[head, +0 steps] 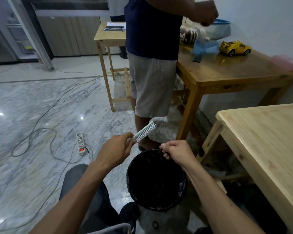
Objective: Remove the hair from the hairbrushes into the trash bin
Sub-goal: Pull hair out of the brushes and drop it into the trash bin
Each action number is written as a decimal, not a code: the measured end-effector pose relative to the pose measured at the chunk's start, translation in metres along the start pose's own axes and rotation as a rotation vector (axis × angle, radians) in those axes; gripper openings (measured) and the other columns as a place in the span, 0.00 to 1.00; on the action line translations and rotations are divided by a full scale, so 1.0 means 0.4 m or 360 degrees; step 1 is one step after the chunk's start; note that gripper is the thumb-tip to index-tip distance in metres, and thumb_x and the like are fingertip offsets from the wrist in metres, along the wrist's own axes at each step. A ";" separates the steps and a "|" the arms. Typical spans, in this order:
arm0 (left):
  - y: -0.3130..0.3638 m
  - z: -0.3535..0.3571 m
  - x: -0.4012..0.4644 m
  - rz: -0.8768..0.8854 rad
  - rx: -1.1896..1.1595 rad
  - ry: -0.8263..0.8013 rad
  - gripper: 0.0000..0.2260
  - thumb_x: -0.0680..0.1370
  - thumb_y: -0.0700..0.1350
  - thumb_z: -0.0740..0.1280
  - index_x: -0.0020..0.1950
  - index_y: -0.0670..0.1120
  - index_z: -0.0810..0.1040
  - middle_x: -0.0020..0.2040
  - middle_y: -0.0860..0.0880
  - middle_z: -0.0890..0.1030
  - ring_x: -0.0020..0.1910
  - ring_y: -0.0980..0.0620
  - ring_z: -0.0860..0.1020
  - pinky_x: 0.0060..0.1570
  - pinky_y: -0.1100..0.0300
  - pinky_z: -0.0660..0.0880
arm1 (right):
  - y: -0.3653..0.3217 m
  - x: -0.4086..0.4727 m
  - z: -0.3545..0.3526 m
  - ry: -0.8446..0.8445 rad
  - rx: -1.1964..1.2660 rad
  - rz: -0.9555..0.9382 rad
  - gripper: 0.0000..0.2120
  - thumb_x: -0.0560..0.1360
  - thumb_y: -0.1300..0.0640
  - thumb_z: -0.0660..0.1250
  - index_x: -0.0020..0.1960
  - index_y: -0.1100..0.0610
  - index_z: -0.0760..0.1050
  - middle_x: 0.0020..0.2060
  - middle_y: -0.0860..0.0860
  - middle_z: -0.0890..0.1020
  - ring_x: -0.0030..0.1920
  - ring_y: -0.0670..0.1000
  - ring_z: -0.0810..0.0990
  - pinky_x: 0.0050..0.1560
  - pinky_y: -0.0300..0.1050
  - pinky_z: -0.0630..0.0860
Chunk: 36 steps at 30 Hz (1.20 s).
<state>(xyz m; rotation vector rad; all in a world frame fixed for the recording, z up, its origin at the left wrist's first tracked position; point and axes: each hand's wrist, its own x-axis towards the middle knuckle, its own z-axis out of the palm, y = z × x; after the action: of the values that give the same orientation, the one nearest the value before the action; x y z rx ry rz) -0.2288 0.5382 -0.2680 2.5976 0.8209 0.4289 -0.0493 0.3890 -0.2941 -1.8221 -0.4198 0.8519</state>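
Fingers (162, 146) of the right hand (176, 152) pinch together, perhaps on hair, above the trash bin (156, 179) at lower centre; the left hand (115, 151) clamps the hairbrush (145, 131), its bristles apparently clean.

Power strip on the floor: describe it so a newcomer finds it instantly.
Start at the black-lined trash bin between the person's arms, then look left across the marble floor. The white power strip lies there among grey cables; its glowing red switch sets it apart.
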 end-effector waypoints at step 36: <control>0.078 -0.011 -0.005 -0.0532 -0.0627 -0.0003 0.09 0.78 0.47 0.68 0.53 0.44 0.74 0.34 0.43 0.83 0.27 0.47 0.81 0.29 0.50 0.80 | -0.047 -0.026 0.037 -0.0167 -0.0133 -0.0064 0.08 0.82 0.56 0.66 0.56 0.55 0.84 0.48 0.53 0.88 0.44 0.50 0.87 0.49 0.47 0.83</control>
<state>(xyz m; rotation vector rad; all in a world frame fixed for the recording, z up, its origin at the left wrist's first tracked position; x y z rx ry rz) -0.2170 0.5143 -0.2508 2.0550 1.0302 0.4376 -0.0650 0.3997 -0.2765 -1.8443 -0.5648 0.9171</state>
